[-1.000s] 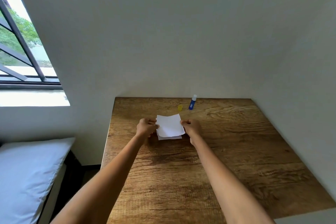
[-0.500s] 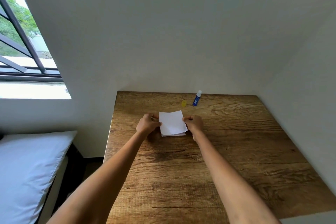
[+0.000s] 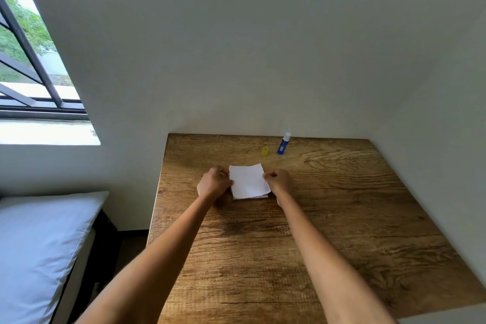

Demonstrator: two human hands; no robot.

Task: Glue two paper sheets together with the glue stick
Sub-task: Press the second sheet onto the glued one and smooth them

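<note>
Two paper sheets [image 3: 249, 181] stacked at the desk's [image 3: 342, 218] upper centre, slightly askew.

Left hand [image 3: 214, 183] and right hand [image 3: 279, 182] each pinch an opposite side edge, apparently to square the upper sheet over the lower. Glue stick [image 3: 284, 143] stands uncapped, tip leaning upper right; yellow cap [image 3: 264, 151] sits beside it.

Head view, looking forward-down over table [image 3: 342, 218].

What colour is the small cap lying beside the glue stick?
Yellow. The cap lies left of the blue glue stick; the head view shows it.
</note>
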